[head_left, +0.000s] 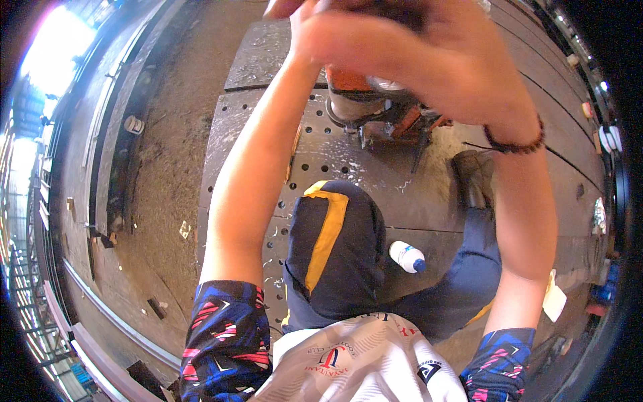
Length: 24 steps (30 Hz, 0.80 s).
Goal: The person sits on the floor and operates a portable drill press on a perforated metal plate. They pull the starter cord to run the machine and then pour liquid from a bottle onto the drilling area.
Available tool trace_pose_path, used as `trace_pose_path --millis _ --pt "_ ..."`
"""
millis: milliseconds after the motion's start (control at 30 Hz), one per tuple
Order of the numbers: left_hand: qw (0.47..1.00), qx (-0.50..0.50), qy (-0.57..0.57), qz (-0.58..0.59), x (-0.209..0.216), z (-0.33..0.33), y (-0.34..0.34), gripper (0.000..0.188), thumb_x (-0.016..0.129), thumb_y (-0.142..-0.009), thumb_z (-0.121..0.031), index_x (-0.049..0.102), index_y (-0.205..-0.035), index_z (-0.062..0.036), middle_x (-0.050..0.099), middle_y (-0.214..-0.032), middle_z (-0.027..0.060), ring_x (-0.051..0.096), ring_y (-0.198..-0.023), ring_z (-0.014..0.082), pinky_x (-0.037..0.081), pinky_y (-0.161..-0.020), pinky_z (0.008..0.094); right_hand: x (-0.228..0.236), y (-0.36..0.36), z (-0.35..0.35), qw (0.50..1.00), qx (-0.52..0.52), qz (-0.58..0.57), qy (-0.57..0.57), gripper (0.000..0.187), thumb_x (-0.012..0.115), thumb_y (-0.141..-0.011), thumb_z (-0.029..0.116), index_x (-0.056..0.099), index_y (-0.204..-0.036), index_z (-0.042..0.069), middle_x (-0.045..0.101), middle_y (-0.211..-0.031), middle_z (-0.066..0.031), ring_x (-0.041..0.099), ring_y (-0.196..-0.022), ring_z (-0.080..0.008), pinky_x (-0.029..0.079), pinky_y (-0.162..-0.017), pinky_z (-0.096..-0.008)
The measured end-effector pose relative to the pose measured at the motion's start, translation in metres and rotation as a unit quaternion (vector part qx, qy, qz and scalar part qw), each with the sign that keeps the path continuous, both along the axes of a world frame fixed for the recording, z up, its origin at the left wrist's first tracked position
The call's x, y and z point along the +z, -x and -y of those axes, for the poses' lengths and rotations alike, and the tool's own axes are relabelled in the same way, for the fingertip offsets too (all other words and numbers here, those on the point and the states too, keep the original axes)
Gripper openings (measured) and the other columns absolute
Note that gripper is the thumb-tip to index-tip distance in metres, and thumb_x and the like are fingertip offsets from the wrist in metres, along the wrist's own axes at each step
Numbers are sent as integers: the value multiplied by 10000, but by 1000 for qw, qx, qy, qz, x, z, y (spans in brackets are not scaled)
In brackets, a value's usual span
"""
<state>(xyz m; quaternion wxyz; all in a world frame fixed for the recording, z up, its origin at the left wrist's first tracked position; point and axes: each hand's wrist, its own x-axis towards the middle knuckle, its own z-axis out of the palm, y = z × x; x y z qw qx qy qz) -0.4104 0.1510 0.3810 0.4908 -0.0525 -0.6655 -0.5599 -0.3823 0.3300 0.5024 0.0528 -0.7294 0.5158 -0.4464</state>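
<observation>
Both my arms reach up to the top of the view. My right hand (415,60), with a dark bead bracelet at the wrist, is smeared by motion above an orange and grey machine (351,82). Its thumb side points left, while the fingers run into shadow at the top edge. Behind it, my left hand (295,15) shows only in part, its fingers cut off or covered. Whether either hand holds anything is hidden. The machine stands on a dark metal plate (254,134) with rows of round holes; its upper part lies behind my right hand.
A white bottle (404,254) with a blue cap lies between my legs. Pale shavings or splashes (345,175) are scattered on the plate. My boot (473,175) rests right of the machine. A white tub (134,125) lies off to the left; pale paper or cloth (554,301) is at right.
</observation>
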Motion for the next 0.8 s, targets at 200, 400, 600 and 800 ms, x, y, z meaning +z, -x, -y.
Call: trace_pose_path --millis 200,400,600,800 --pt "1000 21 -19 -6 -20 2 -54 477 602 -983 -250 471 -1360 10 571 -1284 178 544 -1210 241 425 -1036 353 -19 -22 15 996 50 55 -45 415 644 -937 406 686 -1056 11 637 -782 -82 602 -784 -156 470 -817 -310" --pt "999 16 -31 -9 -31 0 -64 471 603 -982 -259 481 -1349 11 577 -1276 177 549 -1202 242 428 -1031 355 -17 -25 15 989 37 93 -112 403 631 -944 392 688 -1039 6 630 -749 -94 591 -751 -166 452 -857 -326" --pt "999 25 -35 -5 -39 3 -69 466 603 -982 -267 491 -1338 11 584 -1268 177 555 -1193 244 431 -1026 357 -18 -21 19 990 48 77 -105 429 607 -951 409 692 -1017 -7 658 -761 -125 607 -768 -197 434 -911 -356" --pt "999 19 -41 -6 -43 2 -68 461 603 -981 -275 501 -1327 12 590 -1261 176 560 -1185 245 434 -1021 358 -14 -9 21 984 98 103 -104 491 560 -965 446 695 -994 -26 683 -779 -177 640 -829 -278 272 -1091 -499"
